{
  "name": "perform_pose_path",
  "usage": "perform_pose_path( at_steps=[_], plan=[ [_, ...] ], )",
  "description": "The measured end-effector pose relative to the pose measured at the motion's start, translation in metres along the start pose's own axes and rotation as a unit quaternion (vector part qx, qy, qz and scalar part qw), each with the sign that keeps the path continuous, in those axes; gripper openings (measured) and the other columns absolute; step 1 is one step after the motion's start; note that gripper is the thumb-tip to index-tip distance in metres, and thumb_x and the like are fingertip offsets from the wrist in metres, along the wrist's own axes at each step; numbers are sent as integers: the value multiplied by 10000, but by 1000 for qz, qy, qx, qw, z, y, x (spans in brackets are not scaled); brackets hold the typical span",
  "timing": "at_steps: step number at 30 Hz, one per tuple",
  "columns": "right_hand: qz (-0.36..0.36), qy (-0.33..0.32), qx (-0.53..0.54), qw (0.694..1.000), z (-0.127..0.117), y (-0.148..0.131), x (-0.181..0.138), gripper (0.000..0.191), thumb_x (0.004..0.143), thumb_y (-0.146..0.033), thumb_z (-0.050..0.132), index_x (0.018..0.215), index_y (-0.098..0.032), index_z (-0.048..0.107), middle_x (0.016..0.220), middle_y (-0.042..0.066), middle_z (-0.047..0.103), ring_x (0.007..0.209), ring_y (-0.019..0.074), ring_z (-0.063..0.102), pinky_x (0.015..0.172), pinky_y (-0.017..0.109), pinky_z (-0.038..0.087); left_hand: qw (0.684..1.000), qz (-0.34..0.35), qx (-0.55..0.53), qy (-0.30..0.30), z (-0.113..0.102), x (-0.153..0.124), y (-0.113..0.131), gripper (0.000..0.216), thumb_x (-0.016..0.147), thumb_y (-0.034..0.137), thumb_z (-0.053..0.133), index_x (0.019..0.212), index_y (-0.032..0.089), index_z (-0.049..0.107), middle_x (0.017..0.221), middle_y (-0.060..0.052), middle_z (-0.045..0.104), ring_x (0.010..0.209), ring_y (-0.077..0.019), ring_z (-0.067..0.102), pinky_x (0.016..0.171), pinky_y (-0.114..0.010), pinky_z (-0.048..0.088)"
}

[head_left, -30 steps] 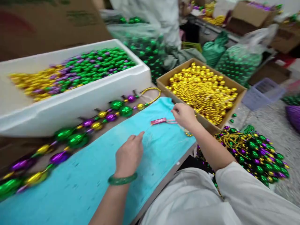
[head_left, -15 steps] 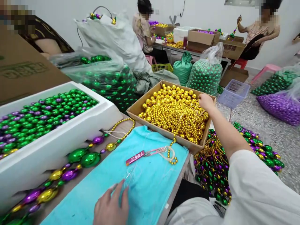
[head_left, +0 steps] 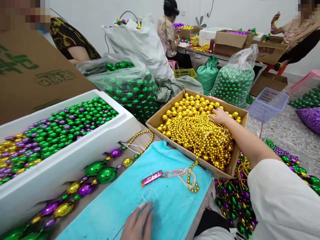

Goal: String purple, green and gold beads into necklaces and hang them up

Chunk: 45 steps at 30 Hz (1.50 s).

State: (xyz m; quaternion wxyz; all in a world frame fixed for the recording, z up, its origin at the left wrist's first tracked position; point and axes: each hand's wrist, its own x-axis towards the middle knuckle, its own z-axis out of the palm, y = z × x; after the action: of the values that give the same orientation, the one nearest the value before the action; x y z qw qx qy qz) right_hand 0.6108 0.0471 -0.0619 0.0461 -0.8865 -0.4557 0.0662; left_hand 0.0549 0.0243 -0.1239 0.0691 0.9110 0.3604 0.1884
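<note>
My left hand (head_left: 138, 221) rests on a turquoise towel (head_left: 107, 206), its fingers pinched around what looks like a thin needle with white thread by the fingertips. My right hand (head_left: 221, 116) is over the large gold beads (head_left: 197, 100) in a cardboard box (head_left: 172, 143), fingers apart and touching them; the undersides of the fingers are hidden. Strings of small gold beads (head_left: 192, 130) fill the front of that box. On the towel lie small snips with a pink-red handle (head_left: 151, 178) and a short gold bead strand (head_left: 194, 186) with a pale loop.
A white foam box (head_left: 75, 160) of green, purple and gold beads stands at left, with a bead necklace (head_left: 86, 189) alongside. Behind are bags of green beads (head_left: 132, 90), a blue-purple basket (head_left: 268, 103) and several people at work. Finished-looking strands (head_left: 235, 196) hang at right.
My right hand has moved from the box's far right edge inward onto the large gold beads. My left hand stays on the towel, slightly lower. The view has swung left.
</note>
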Motion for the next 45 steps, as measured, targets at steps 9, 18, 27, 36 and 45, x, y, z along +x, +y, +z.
perform_pose_path(
  at_steps=[9,18,27,36,45],
  plan=[
    [48,35,16,998,5,15,-1,529,856,-594,467,1046,-120,602,1084,176,638,970,269,594,803,332,426,999,7,-29,15,-11,56,12,310,905,387,468,1098,240,660,1095,-36,681,1036,-207,629,910,-342,522],
    [39,98,-6,994,-19,6,36,589,866,-446,518,1381,-188,390,1308,183,509,1086,303,563,859,369,430,999,44,-25,-7,5,47,10,285,906,359,472,1067,242,677,1062,-5,700,977,-178,663,868,-287,553],
    [58,26,18,998,-6,-1,49,621,811,-565,548,1348,-262,475,1315,176,497,1118,349,557,904,443,438,998,57,-30,9,4,45,12,285,910,353,476,1084,229,664,1027,-8,704,932,-158,676,840,-257,566],
    [75,40,151,985,-10,17,43,530,790,-512,600,1213,-193,612,1160,115,652,1016,249,617,857,341,480,998,60,-30,14,-2,61,18,277,916,352,468,1069,236,666,998,-23,701,892,-171,687,746,-280,589],
    [80,17,214,973,-26,17,25,457,772,-531,599,1005,-144,672,890,79,698,685,146,612,607,245,479,991,53,-123,22,-27,109,43,253,896,289,525,1109,251,656,1061,-27,695,983,-177,656,864,-288,547]
  ],
)
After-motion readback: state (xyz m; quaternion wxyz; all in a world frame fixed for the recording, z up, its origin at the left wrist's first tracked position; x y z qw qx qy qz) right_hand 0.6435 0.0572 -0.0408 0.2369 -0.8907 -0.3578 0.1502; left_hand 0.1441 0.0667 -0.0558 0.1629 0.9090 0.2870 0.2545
